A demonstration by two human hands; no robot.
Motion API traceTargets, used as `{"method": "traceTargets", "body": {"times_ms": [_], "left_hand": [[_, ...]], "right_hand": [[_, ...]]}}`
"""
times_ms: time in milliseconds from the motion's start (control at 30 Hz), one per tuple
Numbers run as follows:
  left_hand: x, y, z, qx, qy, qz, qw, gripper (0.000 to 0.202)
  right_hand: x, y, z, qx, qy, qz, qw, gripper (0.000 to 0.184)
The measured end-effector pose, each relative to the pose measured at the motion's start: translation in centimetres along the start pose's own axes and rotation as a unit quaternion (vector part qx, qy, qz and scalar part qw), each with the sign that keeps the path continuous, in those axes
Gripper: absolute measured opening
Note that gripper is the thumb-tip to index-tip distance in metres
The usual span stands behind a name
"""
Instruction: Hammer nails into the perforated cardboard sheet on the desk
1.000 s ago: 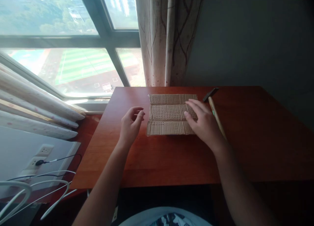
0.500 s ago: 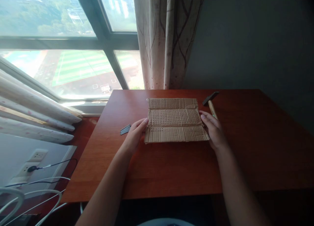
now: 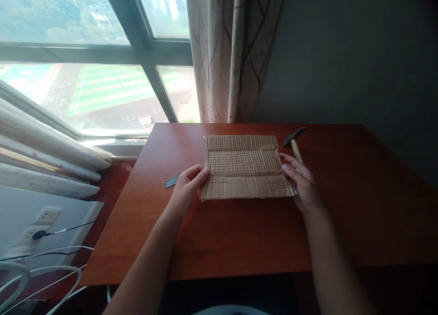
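Observation:
A creased piece of cardboard (image 3: 244,162) with rows of punched holes is held over the table between both hands. My left hand (image 3: 186,185) pinches its left edge, thumb on top. On the right edge, my right hand (image 3: 301,180) grips the sheet with the thumb in front and fingers behind. Holes cover most of the two far panels; the near panel has only a few at its left end. Several thin metal nails (image 3: 171,180) lie beside my left hand. Behind my right hand rests a hammer (image 3: 294,137) with a wooden handle, partly hidden by the fingers.
The reddish-brown wooden table (image 3: 239,242) stands by a window (image 3: 102,87) with patterned curtains (image 3: 226,55). At the lower left, a plug sits in a wall socket (image 3: 41,233), and white cables (image 3: 68,271) loop near the table's left edge.
Both hands keep hold of the cardboard. My left thumb reaches slightly farther over its edge, and my right hand has shifted a little to the right. The view has moved slightly.

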State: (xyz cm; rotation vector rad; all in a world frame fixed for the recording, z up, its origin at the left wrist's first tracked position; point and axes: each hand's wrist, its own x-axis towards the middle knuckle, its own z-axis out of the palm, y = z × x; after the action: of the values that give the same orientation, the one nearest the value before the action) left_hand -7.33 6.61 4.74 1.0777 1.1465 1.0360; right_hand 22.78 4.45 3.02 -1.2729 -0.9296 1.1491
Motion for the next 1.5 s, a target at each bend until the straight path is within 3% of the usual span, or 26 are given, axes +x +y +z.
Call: {"method": "traceTargets", "body": {"times_ms": [167,333,500,867,1267,1500], "left_hand": [[0.3,0.0,0.7,0.025,0.027,0.024,0.999,0.039],[0.8,0.6,2.0,0.066,0.055,0.063,0.994,0.04],[1.3,0.6,2.9,0.122,0.049,0.11,0.985,0.04],[1.6,-0.4,2.8,0.239,0.065,0.166,0.954,0.036],[1.5,-0.5,2.5,0.191,0.031,0.137,0.971,0.041],[0.2,0.5,1.6,0.137,-0.011,0.073,0.988,0.038]], "right_hand": [[0.5,0.4,-0.4,-0.044,0.008,-0.063,0.997,0.053],[0.8,0.6,-0.5,-0.034,0.028,-0.094,0.995,0.046],[0.8,0.6,-0.6,0.032,0.075,-0.074,0.994,0.041],[0.4,-0.3,-0.9,0.06,0.121,-0.065,0.989,0.038],[0.5,0.2,-1.3,0.019,0.124,-0.047,0.991,0.038],[0.7,0.3,-1.4,0.0,0.126,-0.04,0.991,0.038]]}}
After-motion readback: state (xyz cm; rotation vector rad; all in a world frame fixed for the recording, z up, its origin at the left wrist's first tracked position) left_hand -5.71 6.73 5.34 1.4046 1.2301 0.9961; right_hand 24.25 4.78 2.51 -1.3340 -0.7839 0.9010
